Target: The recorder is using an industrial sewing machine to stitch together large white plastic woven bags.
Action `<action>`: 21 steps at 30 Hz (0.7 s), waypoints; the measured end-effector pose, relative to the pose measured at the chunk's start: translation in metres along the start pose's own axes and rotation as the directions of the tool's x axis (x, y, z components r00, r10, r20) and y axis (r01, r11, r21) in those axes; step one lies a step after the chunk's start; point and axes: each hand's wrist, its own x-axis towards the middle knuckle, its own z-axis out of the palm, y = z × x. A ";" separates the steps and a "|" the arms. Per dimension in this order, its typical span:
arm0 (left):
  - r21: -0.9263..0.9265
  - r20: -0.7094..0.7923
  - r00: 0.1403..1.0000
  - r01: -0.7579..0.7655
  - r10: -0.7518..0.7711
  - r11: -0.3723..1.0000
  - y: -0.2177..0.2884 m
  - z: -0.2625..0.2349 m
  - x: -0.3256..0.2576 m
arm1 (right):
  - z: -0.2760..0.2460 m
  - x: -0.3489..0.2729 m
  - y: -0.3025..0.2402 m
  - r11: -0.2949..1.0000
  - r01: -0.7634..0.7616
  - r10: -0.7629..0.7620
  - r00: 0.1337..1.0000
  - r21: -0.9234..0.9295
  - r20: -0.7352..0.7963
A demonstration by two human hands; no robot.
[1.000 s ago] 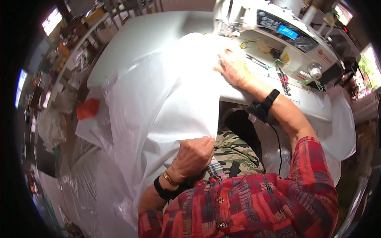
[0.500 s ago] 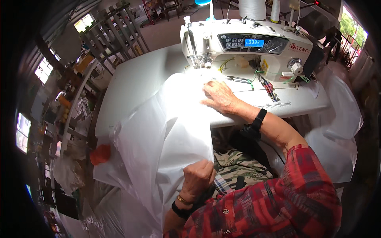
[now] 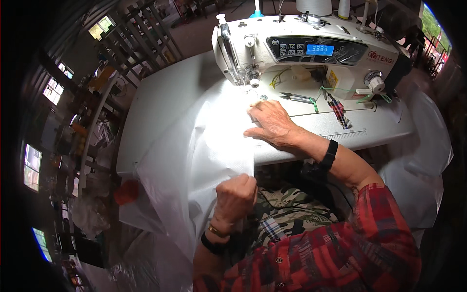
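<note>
A glossy white plastic-like sheet (image 3: 177, 146) runs from the needle area of a white sewing machine (image 3: 292, 29) down over the table's front edge. My left hand (image 3: 236, 199) is closed on the sheet's right edge, below the table's front. My right hand (image 3: 275, 121) lies palm down beside the needle, its thumb apart and fingertips on the sheet's edge. Strong lamp light washes out the sheet there, so the fingertips' exact contact is hard to see. Black thread snips (image 3: 296, 98) lie right of that hand, with a plaid cloth strip (image 3: 339, 113) farther right.
Thread cones (image 3: 314, 7) stand behind the machine. More white sheeting (image 3: 418, 146) hangs off the right end of the pale worktable (image 3: 151, 112). An orange-red bundle (image 3: 126, 192) sits by the left table edge. A slatted wooden rack (image 3: 138, 41) stands beyond.
My left hand, still gripping the edge, has moved up toward the table, and the sheet has shifted toward the needle. My right hand stays beside the needle. The view has shifted slightly.
</note>
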 end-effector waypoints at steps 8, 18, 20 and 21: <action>0.083 0.029 1.000 -0.008 0.005 0.997 -0.037 0.015 0.064 | 0.001 -0.002 0.003 0.998 0.003 0.000 0.999 0.068 -0.036; 0.136 0.079 0.995 0.047 -0.058 0.990 -0.073 0.039 0.136 | 0.010 -0.001 0.008 0.999 0.030 -0.028 0.991 0.018 -0.134; 0.177 0.086 0.995 0.037 -0.052 0.984 -0.081 0.041 0.142 | 0.010 0.001 0.006 1.000 0.020 -0.018 0.994 0.013 -0.109; 0.177 0.053 0.997 0.037 -0.047 0.984 -0.082 0.042 0.144 | 0.009 0.001 0.005 1.000 0.005 -0.005 0.993 0.007 -0.114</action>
